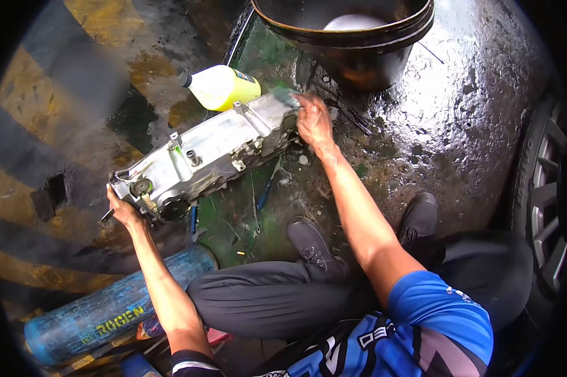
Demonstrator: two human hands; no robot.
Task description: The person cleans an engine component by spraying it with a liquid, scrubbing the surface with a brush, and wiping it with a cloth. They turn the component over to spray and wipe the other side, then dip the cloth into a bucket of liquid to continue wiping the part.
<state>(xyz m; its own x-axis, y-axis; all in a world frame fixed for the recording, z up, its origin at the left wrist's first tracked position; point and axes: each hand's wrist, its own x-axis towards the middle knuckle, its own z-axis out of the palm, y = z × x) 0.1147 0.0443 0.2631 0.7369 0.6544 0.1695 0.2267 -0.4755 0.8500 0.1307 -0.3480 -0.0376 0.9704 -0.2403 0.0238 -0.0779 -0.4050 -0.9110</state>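
Observation:
A long silver metal engine part (214, 141) lies at a slant across the middle of the view. My left hand (125, 210) grips its lower left end, beside a round fitting, with a dark stick-like tool (108, 215) showing by the fingers. At the upper right end, my right hand (313, 117) presses a greenish cloth or pad (286, 96) on the part's surface; it is blurred. A yellow bottle with a dark cap (225, 87) lies just behind the part.
A dark bucket (365, 61) stands at the top. A blue cylinder (107, 308) lies at lower left, a car wheel (544, 188) is at the right edge. Blue-handled tools (264, 196) lie on the wet, stained floor (447, 119) near my shoes (311, 242).

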